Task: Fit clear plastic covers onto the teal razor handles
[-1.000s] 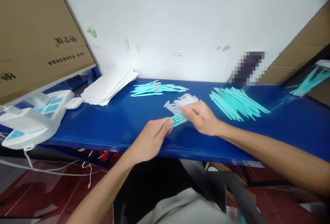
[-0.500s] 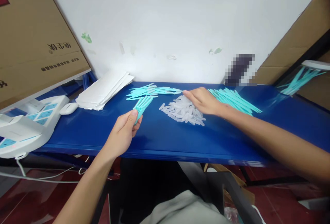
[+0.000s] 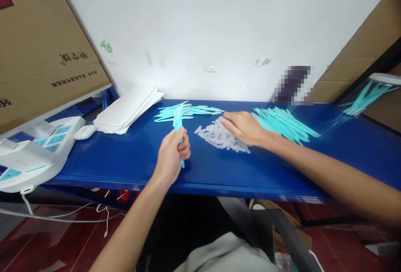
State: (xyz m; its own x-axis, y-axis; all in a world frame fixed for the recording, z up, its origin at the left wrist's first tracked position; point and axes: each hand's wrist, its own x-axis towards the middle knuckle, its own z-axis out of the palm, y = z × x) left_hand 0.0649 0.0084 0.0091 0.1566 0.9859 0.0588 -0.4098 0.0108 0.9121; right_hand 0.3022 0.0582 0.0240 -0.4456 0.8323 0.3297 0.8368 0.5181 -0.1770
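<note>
My left hand (image 3: 173, 153) is closed in a fist around a bundle of thin turquoise sticks (image 3: 178, 117), held nearly upright above the front of the table. Their tops stick out above the fist and one end shows below it. My right hand (image 3: 242, 128) rests at the back right of a heap of small translucent plastic caps (image 3: 216, 135). Its fingers curl down and inward, and whatever they pinch is hidden. Behind the left hand lies a loose group of turquoise sticks (image 3: 200, 109), some with pale ends. A larger pile of turquoise sticks (image 3: 286, 123) spreads beyond my right wrist.
The blue table (image 3: 125, 159) meets a white wall. At left are white paper sheets (image 3: 125, 111), a white mouse (image 3: 85, 132) and a white power strip (image 3: 69, 138) beneath a large cardboard box (image 3: 46, 38). A clear container (image 3: 369, 96) with turquoise sticks is at far right.
My left hand has moved right and turned, so its bundle now stands more upright and narrower. My right hand has shifted slightly down over the translucent caps.
</note>
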